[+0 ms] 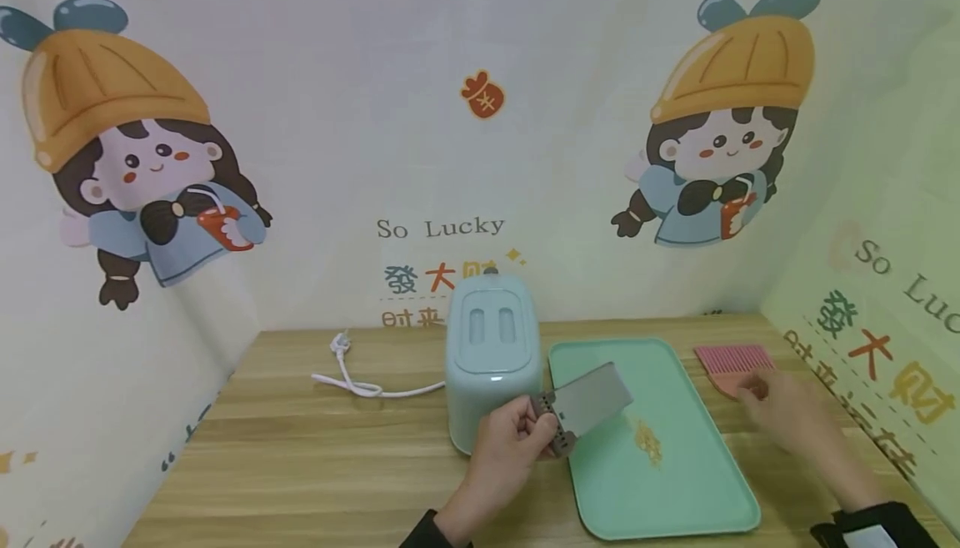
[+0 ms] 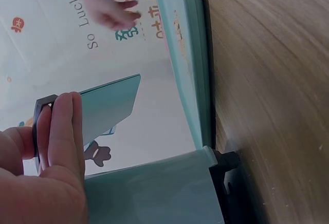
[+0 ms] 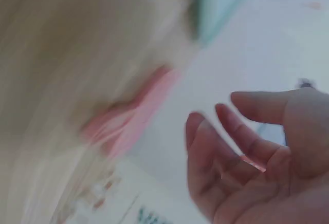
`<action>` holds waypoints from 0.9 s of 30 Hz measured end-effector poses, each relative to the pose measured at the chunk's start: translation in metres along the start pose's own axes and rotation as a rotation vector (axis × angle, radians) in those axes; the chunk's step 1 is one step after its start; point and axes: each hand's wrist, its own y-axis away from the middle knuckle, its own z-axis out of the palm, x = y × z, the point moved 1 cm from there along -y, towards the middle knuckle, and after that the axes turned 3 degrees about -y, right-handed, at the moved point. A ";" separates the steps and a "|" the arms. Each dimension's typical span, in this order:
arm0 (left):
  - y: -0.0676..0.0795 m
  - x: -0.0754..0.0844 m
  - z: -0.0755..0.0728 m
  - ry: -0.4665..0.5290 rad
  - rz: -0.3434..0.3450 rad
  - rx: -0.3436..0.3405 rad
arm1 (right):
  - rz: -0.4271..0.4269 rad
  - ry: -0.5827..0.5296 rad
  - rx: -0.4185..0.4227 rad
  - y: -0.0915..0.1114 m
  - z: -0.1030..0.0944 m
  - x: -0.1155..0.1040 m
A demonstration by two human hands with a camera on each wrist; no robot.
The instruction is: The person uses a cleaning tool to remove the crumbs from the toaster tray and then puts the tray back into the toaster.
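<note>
My left hand (image 1: 507, 446) pinches the dark perforated end of a flat grey crumb tray (image 1: 594, 400), held tilted above the left part of a green serving tray (image 1: 600, 494). The pale blue toaster (image 1: 486, 385) stands just behind and left of that hand. Yellowish crumbs (image 1: 648, 443) lie on the green tray. To its right is a pink comb-like brush (image 1: 735, 362), with a row of thin teeth or bristles and a rounded base. Near this brush my right hand (image 1: 791, 419) hovers with loosely bent fingers; a gap shows between them in the blurred right wrist view.
From the toaster's left side a white power cord (image 1: 390, 394) runs over the wooden table (image 1: 300, 465) to its plug (image 1: 341, 344). A printed cloth (image 1: 570, 156) hangs behind the table and along both sides.
</note>
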 end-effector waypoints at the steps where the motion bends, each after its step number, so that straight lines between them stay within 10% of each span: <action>1: 0.000 0.001 0.000 0.008 0.002 0.002 | -0.004 -0.136 -0.048 0.001 0.001 -0.013; 5: 0.001 0.003 -0.002 0.034 0.004 0.003 | 0.072 -0.723 -0.375 0.016 0.022 -0.063; 10: 0.002 0.006 -0.001 0.063 -0.001 -0.006 | 0.217 -1.108 -0.614 0.034 0.059 -0.104; 18: 0.003 0.008 0.001 0.016 0.009 0.000 | 0.293 -1.407 -0.562 0.034 0.086 -0.140; 27: 0.002 0.012 -0.008 -0.124 0.060 -0.076 | 0.349 -1.410 -0.388 0.026 0.080 -0.155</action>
